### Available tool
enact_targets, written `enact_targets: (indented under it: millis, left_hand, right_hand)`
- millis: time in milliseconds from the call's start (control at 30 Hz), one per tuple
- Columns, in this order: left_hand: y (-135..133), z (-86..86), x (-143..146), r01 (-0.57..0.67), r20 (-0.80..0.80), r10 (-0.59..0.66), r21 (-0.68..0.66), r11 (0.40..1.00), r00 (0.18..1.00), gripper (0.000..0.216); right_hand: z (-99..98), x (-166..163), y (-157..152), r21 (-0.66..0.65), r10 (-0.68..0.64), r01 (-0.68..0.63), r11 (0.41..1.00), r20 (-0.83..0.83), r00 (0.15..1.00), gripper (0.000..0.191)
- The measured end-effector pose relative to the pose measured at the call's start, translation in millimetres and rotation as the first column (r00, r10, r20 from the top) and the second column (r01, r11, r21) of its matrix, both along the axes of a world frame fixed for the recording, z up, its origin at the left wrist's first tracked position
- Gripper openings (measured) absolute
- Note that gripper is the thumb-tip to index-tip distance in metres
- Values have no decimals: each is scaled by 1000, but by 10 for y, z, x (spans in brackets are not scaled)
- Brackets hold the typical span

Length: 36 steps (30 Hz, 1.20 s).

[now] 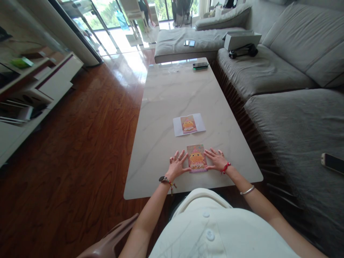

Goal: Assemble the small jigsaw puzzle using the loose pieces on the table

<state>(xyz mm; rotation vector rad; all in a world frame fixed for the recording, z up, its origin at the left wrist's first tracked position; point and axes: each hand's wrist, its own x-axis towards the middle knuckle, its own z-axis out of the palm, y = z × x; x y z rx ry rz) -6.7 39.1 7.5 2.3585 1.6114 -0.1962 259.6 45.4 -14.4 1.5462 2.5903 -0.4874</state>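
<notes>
A small rectangular picture board (197, 158) lies flat near the front of the table. It shows an orange figure on a pinkish background, and its surface looks grainy, perhaps mosaic or jigsaw. My left hand (177, 166) rests at its left edge with fingers spread, the fingertips touching or nearly touching the side. On the opposite edge, my right hand (215, 159) is also open, fingers stretched toward the board. Just beyond lies a creased white paper sheet (201, 122) printed with a matching orange figure.
The pale marble-look table (161, 96) carries a dark phone-like stack (200, 66) at its far end. A grey sofa (285, 114) runs along the right, holding a phone (332, 163), a white box (239, 40) and a black device (243, 51). A chair (107, 240) stands at lower left.
</notes>
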Motion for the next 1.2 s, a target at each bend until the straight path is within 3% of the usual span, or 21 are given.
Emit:
enact_targets:
  millis: [1200]
  left_hand:
    - [-12, 87, 29, -12, -13, 12, -15, 1000, 1000, 79]
  right_hand:
    - [58, -80, -1, -68, -34, 33, 997, -13, 999, 85]
